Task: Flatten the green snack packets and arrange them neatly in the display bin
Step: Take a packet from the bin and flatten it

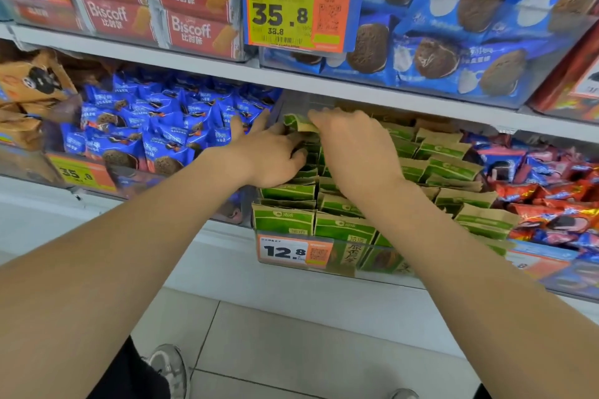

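Note:
Several green and tan snack packets (449, 168) stand in rows inside a clear display bin (337, 264) on the lower shelf. Both my hands reach into the back left part of the bin. My left hand (270, 152) rests on the left column of packets, fingers curled down among them. My right hand (353, 139) pinches the top of one green packet (296, 121) at the rear, which sticks up above the others. Front packets (283, 219) stand upright behind the 12.8 price tag (285, 251).
A bin of blue cookie packets (152, 126) sits to the left, red and blue packets (557, 201) to the right. The upper shelf edge (291, 76) hangs just above my hands. Below are the white tiled floor and my shoe (168, 366).

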Tool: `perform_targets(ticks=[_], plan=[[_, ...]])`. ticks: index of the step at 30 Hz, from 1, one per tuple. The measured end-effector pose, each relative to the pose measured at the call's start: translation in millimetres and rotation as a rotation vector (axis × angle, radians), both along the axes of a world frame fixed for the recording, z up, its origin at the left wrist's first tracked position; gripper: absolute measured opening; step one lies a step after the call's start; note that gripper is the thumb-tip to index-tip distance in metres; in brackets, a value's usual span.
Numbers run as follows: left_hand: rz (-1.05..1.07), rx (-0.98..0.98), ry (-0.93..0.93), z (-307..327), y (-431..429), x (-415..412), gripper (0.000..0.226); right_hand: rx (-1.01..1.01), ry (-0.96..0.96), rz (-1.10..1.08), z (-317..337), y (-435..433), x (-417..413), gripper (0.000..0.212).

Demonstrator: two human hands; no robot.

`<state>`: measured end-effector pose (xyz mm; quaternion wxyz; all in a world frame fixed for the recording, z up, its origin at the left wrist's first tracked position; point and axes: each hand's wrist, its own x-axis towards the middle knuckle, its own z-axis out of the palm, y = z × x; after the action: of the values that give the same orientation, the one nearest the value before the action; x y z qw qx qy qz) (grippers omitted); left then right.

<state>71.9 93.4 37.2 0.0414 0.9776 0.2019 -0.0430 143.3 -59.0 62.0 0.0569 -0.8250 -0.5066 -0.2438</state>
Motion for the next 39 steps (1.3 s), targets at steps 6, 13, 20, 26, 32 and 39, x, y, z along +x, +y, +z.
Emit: perform_targets(ticks=[6,13,20,26,32,39], plan=[[-0.023,-0.043,-0.052,-5.1,-1.9,-15.0,0.057,-0.190,0.144,0.011,-3.3,36.5,19.2,0.037],[0.019,-0.089,-0.059,-7.1,-9.5,-27.1,0.060,-0.331,0.367,-0.160,-1.7,76.9,50.9,0.040],[0.097,-0.183,-0.013,-0.5,-11.3,-35.0,0.074,-0.503,0.428,-0.241,-5.7,76.6,52.6,0.064],[0.081,-0.186,0.018,2.7,-11.7,-35.5,0.075,-0.089,0.398,-0.038,-19.6,50.0,49.2,0.057],[0.081,-0.200,0.016,3.4,-12.1,-37.1,0.074,-0.238,0.166,0.081,-20.7,42.0,39.8,0.031],[0.095,-0.208,0.035,5.1,-16.7,-34.0,0.072,-0.276,0.173,-0.121,-14.9,57.1,45.2,0.035]])
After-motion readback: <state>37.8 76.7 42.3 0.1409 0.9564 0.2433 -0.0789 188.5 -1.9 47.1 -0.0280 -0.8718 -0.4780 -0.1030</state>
